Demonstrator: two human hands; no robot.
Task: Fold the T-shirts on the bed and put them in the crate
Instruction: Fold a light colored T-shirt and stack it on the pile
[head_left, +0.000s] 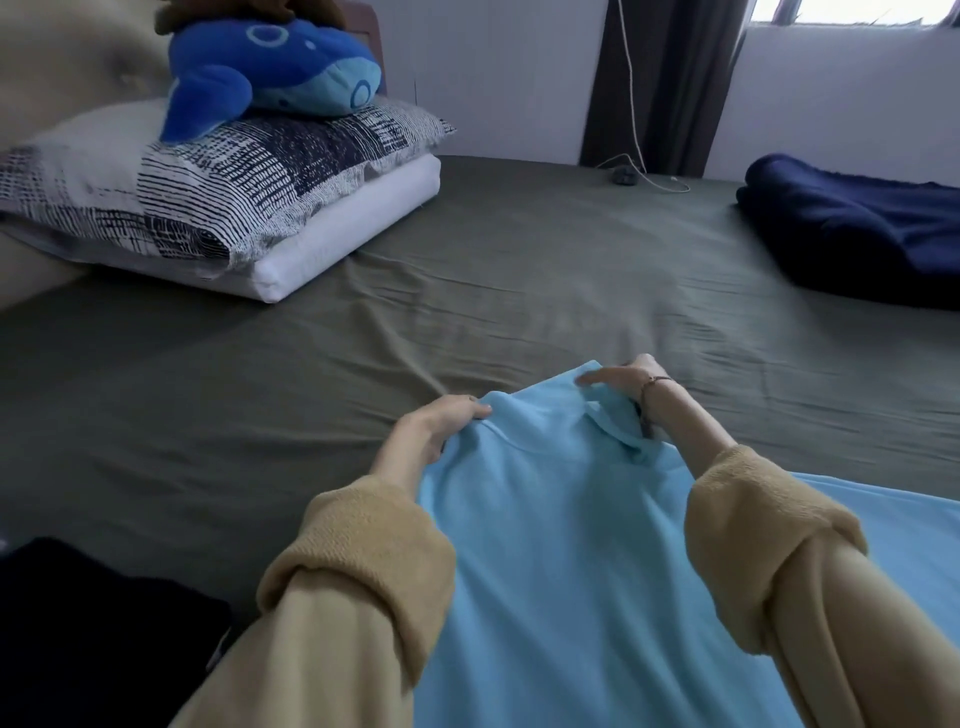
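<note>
A light blue collared T-shirt (561, 530) lies spread over the near part of the bed, its collar end pointing away from me. My left hand (431, 426) grips the shirt's far left shoulder edge. At the collar side, my right hand (631, 384) pinches the far right shoulder, with the fingers curled over the fabric. Both forearms are in tan sleeves. A dark garment (78, 623) lies at the lower left corner of the view. No crate shows in this view.
The bed (467, 291) has an olive-green sheet. Stacked pillows (208, 192) with a blue plush whale (270, 67) sit at the far left. A folded navy blanket (857, 234) lies at the far right. A white cable and small dark device (623, 176) rest near the curtain.
</note>
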